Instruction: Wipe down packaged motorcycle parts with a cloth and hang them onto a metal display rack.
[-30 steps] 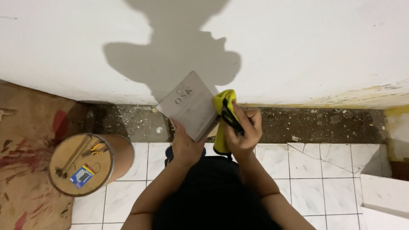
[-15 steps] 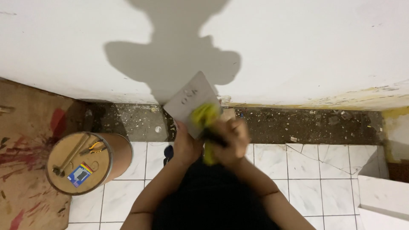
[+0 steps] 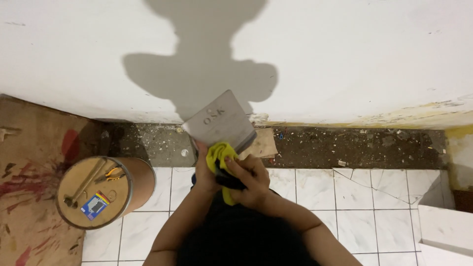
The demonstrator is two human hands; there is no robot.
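Note:
A grey square tile (image 3: 220, 121) is held up in front of the white wall, its back face toward me. My left hand (image 3: 203, 170) grips the tile at its lower edge. My right hand (image 3: 251, 181) clutches a yellow cloth (image 3: 219, 156) with a dark patch and presses it against the tile's lower part. Both forearms come up from the bottom of the view over dark clothing.
A round cardboard drum (image 3: 98, 191) at the left carries pliers, a long tool and a small blue packet on its lid. A strip of bare, debris-strewn floor (image 3: 345, 145) runs along the wall. White floor tiles (image 3: 364, 197) lie below, some cracked. Stained cardboard (image 3: 27, 177) covers the far left.
The yellow cloth moved from the tile's right edge down and left to its lower part. The tile tilted slightly while my left hand kept hold of it.

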